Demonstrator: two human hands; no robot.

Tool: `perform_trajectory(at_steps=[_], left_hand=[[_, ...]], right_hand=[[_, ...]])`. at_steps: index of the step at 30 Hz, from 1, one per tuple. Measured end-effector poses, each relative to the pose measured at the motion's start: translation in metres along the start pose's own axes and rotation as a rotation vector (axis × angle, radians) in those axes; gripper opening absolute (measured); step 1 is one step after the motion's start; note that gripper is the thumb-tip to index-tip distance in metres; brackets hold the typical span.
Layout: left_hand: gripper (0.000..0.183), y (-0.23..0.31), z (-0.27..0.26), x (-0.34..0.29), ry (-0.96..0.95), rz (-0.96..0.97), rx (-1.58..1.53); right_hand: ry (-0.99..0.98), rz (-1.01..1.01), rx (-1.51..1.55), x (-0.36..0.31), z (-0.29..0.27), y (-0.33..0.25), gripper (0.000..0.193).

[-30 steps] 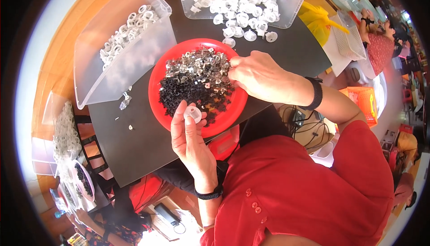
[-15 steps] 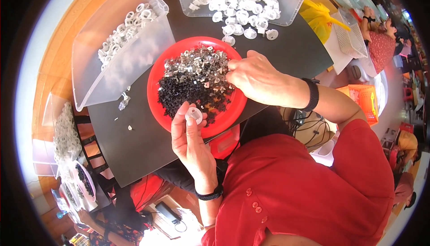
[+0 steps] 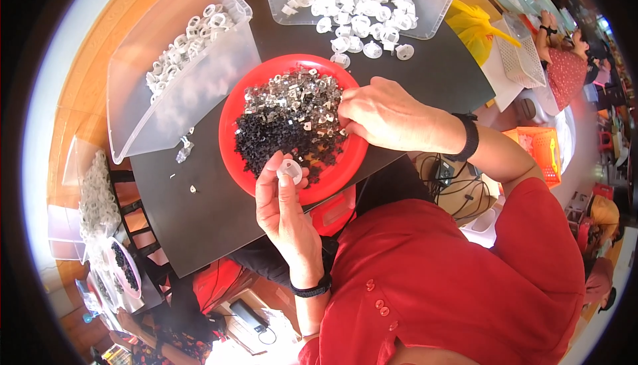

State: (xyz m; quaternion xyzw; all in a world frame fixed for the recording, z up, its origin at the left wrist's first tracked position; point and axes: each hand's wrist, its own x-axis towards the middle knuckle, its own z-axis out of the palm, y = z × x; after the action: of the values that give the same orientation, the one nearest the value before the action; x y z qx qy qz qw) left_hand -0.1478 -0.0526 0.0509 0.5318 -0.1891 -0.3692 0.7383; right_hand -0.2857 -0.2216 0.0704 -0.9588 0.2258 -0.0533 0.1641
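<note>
My left hand [image 3: 287, 215] pinches a round white plastic part [image 3: 290, 171] between thumb and fingers, over the near rim of a red plate [image 3: 229, 129]. On the plate lie a heap of small black pieces [image 3: 262, 135] and, beyond it, a heap of small silvery metal pieces [image 3: 286, 92]. At the plate's right side, my right hand [image 3: 385, 116] reaches down to the metal pieces with its fingertips drawn together. Whatever those fingertips hold, if anything, is hidden.
Behind the plate, a clear bin [image 3: 435, 16] on its side spills white round parts [image 3: 362, 12] onto the dark table [image 3: 193, 225]. Another clear bin [image 3: 179, 92] with white rings [image 3: 179, 59] stands left. A yellow bag [image 3: 472, 29] and white basket [image 3: 522, 59] are right.
My right hand has shifted slightly, its fingers now curled a little lower at the plate's right side. The left hand still holds the white part, turned a little.
</note>
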Motion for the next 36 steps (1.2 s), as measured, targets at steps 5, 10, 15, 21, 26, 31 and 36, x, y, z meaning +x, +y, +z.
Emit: perform_trajectory(at_steps=[5, 10, 15, 21, 26, 31, 36], left_hand=[[0.028, 0.000, 0.000, 0.000, -0.008, 0.002, 0.000], [0.025, 0.002, 0.003, -0.001, -0.009, 0.022, 0.064], [0.019, 0.001, 0.010, 0.000, -0.103, 0.080, 0.154], [0.014, 0.003, 0.015, 0.001, -0.218, -0.138, -0.083], [0.012, 0.006, 0.016, 0.001, -0.229, -0.198, -0.214], [0.010, 0.005, 0.017, 0.000, -0.195, -0.162, -0.228], [0.008, -0.002, 0.014, 0.003, -0.138, 0.005, -0.083]], right_hand=[[-0.004, -0.047, -0.080, 0.002, 0.003, -0.006, 0.005], [0.039, -0.011, 0.149, 0.003, -0.006, -0.004, 0.006], [0.034, -0.069, 0.696, 0.008, -0.016, -0.010, 0.012], [0.129, -0.169, 0.788, 0.009, -0.017, -0.026, 0.008], [0.261, -0.335, 0.732, 0.012, -0.007, -0.025, 0.007], [0.281, -0.362, 0.710, 0.012, -0.006, -0.028, 0.010], [0.287, -0.335, 0.671, 0.013, -0.006, -0.029, 0.011]])
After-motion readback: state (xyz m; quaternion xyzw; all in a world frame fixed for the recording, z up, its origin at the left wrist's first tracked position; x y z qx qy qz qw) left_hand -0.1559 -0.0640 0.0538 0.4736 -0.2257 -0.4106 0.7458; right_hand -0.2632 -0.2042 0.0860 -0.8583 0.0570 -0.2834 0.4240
